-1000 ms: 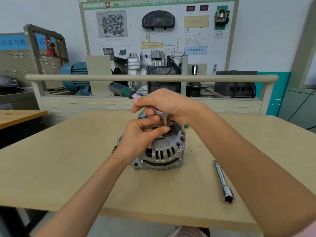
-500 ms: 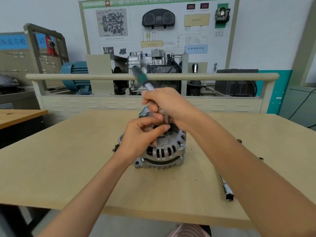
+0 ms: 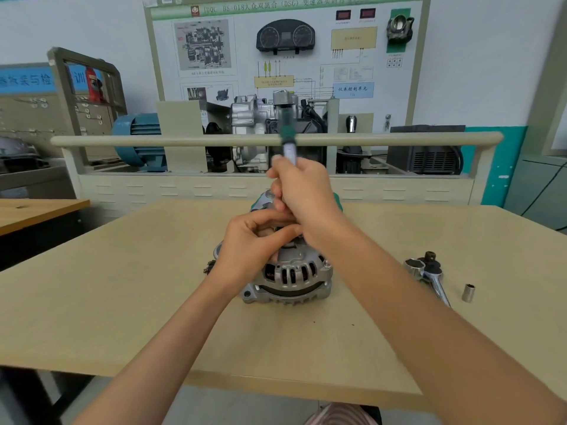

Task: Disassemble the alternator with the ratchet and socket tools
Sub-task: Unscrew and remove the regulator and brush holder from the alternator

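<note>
Alternator, grey cast-metal point(image 3: 288, 277), sat unclamped on counter point(image 3: 122, 302). Right hand point(image 3: 302, 194) gripped green-handled ratchet point(image 3: 287, 134); left hand point(image 3: 251, 243) pinched its socket end. Housing might twist, socket might slip.

Alternator point(image 3: 291, 276) stands on the bench point(image 3: 122, 302). Left hand point(image 3: 254, 243) grips its top. Right hand point(image 3: 302, 194) holds the ratchet point(image 3: 288, 139), green handle pointing up and away, blurred. A second ratchet point(image 3: 429, 276) and a loose socket point(image 3: 468, 292) lie right of the alternator.
</note>
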Demonstrator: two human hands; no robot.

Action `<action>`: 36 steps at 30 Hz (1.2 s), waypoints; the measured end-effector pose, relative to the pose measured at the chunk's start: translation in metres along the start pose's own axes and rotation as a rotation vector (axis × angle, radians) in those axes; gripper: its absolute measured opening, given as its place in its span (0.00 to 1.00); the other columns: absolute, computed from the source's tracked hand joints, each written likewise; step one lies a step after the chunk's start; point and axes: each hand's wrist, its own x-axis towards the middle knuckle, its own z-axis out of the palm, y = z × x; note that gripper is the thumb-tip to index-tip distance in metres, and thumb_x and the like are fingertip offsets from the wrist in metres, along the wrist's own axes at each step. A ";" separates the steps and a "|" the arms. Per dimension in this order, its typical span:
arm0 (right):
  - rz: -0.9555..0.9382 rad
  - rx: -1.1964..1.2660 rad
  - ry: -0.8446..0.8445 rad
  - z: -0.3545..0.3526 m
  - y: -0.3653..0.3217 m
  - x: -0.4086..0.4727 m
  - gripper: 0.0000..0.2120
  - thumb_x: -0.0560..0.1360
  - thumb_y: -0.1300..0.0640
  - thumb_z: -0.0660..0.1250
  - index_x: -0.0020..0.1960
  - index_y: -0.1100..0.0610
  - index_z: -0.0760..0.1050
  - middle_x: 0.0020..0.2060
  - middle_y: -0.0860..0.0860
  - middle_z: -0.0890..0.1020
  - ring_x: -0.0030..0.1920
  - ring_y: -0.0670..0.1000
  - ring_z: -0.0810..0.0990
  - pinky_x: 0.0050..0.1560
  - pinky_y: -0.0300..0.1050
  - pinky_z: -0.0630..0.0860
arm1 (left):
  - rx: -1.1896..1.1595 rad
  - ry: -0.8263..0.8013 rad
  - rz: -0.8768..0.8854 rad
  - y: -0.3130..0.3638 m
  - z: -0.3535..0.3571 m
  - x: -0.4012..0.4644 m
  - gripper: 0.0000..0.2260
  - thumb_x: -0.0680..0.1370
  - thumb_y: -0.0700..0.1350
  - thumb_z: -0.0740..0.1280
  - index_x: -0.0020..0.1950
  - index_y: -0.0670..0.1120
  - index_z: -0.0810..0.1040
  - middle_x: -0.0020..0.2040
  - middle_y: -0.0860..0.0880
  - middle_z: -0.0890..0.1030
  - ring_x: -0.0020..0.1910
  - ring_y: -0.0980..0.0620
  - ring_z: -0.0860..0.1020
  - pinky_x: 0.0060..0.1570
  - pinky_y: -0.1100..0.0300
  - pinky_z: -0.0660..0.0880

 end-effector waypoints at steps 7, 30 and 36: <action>0.113 -0.361 -0.444 -0.012 -0.016 0.007 0.13 0.77 0.53 0.65 0.38 0.59 0.79 0.17 0.46 0.68 0.18 0.45 0.65 0.22 0.32 0.65 | 0.011 0.019 -0.041 -0.001 -0.001 0.001 0.07 0.71 0.35 0.71 0.42 0.48 0.83 0.22 0.53 0.76 0.20 0.59 0.68 0.27 0.70 0.68; 0.117 -0.528 -0.648 -0.010 -0.024 0.008 0.14 0.78 0.50 0.62 0.42 0.56 0.80 0.21 0.45 0.71 0.22 0.44 0.70 0.22 0.33 0.67 | 0.039 -0.036 -0.076 -0.002 -0.003 0.001 0.06 0.73 0.37 0.69 0.43 0.48 0.83 0.20 0.54 0.73 0.22 0.61 0.70 0.31 0.73 0.67; 0.137 -0.449 -0.672 -0.011 -0.021 0.011 0.12 0.78 0.52 0.63 0.44 0.57 0.81 0.22 0.45 0.71 0.24 0.44 0.71 0.24 0.33 0.69 | -0.023 -0.029 -0.010 0.001 0.000 0.001 0.10 0.72 0.32 0.68 0.50 0.44 0.81 0.28 0.59 0.80 0.25 0.67 0.73 0.30 0.78 0.67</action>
